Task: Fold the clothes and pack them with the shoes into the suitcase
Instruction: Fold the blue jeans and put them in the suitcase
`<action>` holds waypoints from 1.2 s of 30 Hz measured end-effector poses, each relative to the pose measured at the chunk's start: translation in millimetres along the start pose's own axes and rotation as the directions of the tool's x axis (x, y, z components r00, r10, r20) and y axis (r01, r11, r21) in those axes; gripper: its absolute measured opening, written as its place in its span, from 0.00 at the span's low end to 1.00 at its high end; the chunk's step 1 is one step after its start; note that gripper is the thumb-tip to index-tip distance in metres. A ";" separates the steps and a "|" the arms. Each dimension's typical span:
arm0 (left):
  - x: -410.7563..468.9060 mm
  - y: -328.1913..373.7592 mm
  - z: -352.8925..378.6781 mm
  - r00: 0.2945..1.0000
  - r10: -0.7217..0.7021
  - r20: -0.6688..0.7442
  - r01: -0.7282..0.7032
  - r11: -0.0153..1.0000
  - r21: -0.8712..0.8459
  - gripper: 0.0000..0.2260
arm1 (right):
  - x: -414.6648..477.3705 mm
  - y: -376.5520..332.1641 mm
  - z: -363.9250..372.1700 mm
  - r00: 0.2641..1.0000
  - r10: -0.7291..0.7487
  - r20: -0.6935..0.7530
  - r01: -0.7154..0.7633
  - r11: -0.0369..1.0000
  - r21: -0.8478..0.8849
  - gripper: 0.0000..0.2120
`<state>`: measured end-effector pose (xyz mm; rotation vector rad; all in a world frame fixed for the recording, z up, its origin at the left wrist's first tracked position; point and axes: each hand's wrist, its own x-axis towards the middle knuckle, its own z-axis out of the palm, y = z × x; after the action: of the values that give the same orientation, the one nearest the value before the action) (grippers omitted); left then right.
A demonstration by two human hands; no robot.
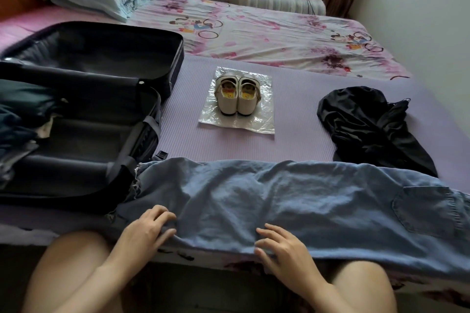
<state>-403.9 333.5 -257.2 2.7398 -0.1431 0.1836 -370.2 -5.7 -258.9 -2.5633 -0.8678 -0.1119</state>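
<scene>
**A:** What's on the left?

**B:** The suitcase (89, 99) lies open on the bed (292, 140). Both halves are dark-lined, and dark clothes (17, 114) are bundled at its left side.

**A:** And the hands?

**B:** The left hand (147, 229) pinches a fold of the denim (279, 201), fingers curled on top.

**A:** How does the denim look?

**B:** Pale blue and wrinkled, spread along the bed's near edge. Its frayed hem touches the suitcase, and a patch pocket shows at the right.

**A:** Mid-bed?

**B:** White shoes (237, 95) stand side by side on a clear bag (236, 126), heels nearest.

**A:** Further right?

**B:** The right hand (282, 249) grips the denim's near edge with bent fingers. A crumpled black garment (368, 124) touches the denim's far edge.
</scene>
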 end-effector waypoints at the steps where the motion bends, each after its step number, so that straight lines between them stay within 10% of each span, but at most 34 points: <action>1: -2.5 0.4 -1.0 0.998 -0.034 -0.051 0.033 0.999 -0.018 0.07 | 8.0 -4.3 -0.4 1.000 0.025 0.002 -0.025 1.000 0.016 0.19; 8: -27.9 -3.4 -11.1 0.720 -0.648 -0.249 0.465 0.717 -0.520 0.07 | 101.9 -45.0 3.1 0.989 0.137 0.051 -0.144 0.975 0.169 0.11; 18: -15.3 -21.5 1.0 0.498 -0.867 -0.007 0.445 0.262 -0.856 0.12 | 157.4 -117.7 42.5 0.962 0.062 0.266 -0.076 0.996 0.042 0.18; 28: -12.6 -23.3 1.0 0.357 -0.934 0.000 0.415 0.159 -0.896 0.11 | 129.8 -127.7 63.8 0.903 0.007 0.429 0.028 0.997 -0.075 0.27; 36: -18.6 -41.7 -1.5 0.435 -0.897 -0.081 0.503 0.317 -0.804 0.16 | 135.3 -127.0 62.2 0.853 0.021 0.522 0.042 0.993 -0.107 0.29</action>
<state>-417.2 373.7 -274.2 1.6165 1.0346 0.4894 -341.2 186.9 -239.7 -2.7398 -1.0892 0.5805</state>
